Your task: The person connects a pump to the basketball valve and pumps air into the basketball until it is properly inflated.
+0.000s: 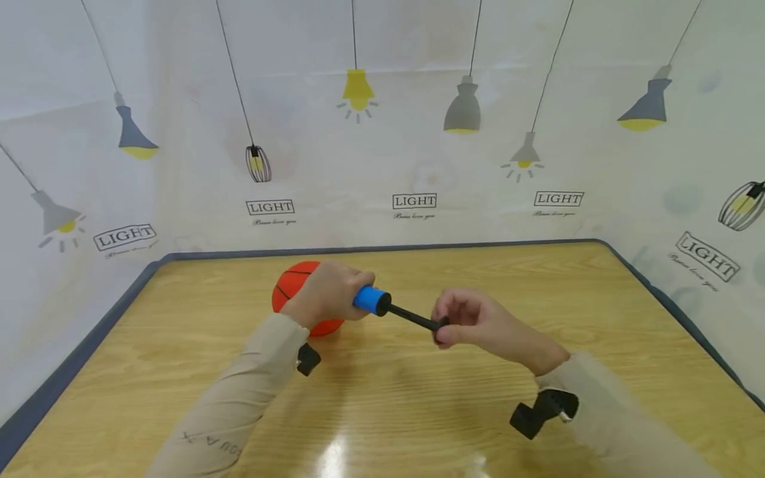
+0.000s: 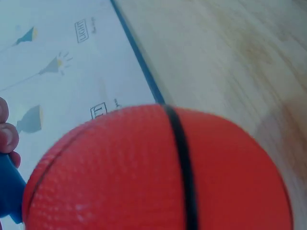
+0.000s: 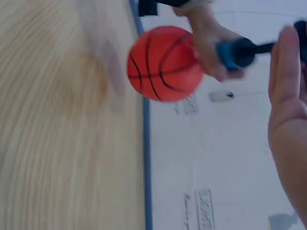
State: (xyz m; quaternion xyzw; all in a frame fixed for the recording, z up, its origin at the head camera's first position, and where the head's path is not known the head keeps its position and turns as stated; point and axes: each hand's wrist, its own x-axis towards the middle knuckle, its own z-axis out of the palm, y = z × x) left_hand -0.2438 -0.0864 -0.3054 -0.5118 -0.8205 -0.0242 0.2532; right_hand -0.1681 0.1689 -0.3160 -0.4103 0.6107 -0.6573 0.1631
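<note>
The left hand (image 1: pixel 335 292) gripped the pump (image 1: pixel 372 301), the ball (image 1: pixel 293 285) just beside that hand, while the right hand (image 1: pixel 472 318) pinched the extended handle (image 1: pixel 441 325); the step seemed pumping, next calling for an inward push.

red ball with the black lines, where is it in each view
Head: the red ball is left of centre, partly hidden by the left hand.
Left wrist: it fills the lower middle, cut by the bottom edge.
Right wrist: above centre, left of the left hand.
Shared landmark: the blue cylinder, at the left edge in the left wrist view.
</note>
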